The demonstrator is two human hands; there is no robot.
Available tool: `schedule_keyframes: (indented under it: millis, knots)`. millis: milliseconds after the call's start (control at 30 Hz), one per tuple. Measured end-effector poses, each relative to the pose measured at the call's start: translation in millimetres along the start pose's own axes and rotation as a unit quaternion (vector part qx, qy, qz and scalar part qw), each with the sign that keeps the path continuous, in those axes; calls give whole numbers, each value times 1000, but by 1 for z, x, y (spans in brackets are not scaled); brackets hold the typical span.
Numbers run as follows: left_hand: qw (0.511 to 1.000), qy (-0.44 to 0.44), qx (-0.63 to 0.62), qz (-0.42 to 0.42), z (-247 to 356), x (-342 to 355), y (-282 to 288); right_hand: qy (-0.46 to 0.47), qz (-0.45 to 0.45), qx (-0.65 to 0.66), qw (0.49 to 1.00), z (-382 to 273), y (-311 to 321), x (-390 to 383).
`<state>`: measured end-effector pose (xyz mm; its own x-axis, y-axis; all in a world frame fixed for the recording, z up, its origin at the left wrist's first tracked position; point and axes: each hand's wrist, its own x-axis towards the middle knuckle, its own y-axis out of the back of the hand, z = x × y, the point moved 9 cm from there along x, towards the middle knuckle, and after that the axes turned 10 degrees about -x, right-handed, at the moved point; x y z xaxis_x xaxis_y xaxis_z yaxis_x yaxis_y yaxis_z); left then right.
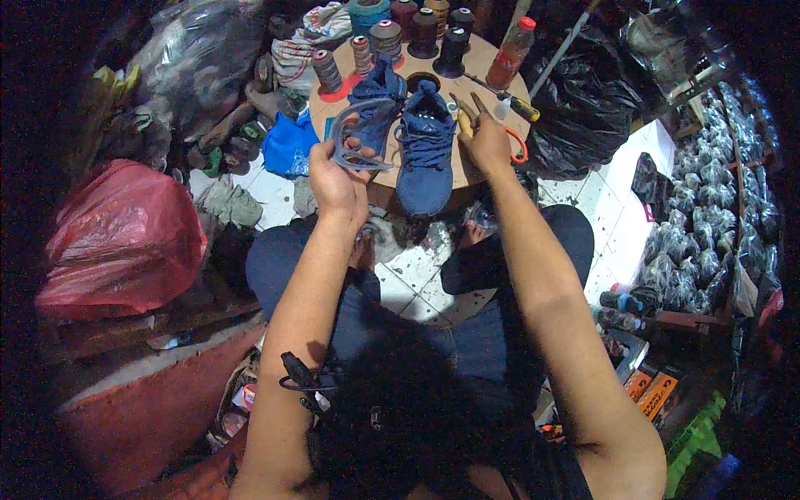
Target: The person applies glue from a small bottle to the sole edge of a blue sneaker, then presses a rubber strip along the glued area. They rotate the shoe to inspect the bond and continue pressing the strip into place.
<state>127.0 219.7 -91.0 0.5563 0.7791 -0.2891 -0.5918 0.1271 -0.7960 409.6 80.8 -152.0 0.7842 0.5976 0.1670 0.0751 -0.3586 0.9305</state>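
My left hand (342, 171) is closed on a curved, translucent grey strip (340, 133), which arches up from the fingers. Behind the strip stands one dark blue lace-up sneaker (383, 81), partly hidden by it. The other blue sneaker (426, 158) sits between my hands at the near edge of the round table (492, 100), toe toward me. Beside it, my right hand (486, 143) is closed round a tool with a yellow part (464, 122) and dark prongs; its kind is partly hidden. An orange loop (520, 146) shows just right of that hand.
Several thread spools (330, 73) line the table's far side, near a red-capped bottle (510, 54). A yellow-and-black handled tool (523, 108) lies at the right edge. Bags surround the table: blue (288, 143), red (125, 242), black (592, 100). Plastic-wrapped bundles (692, 217) are stacked right.
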Motion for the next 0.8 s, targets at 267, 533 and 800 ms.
schedule_keyframes:
  millis: [267,533,800]
  knots:
    - [1000,-22,10,1,5,-1,0,124,42,6,991,-38,44,2]
    - [998,-34,50,-11,15,4,0,337,-82,-158,924,-97,36,-23]
    - [996,-64,15,53,29,-1,17,484,-45,-133,864,-123,67,-47]
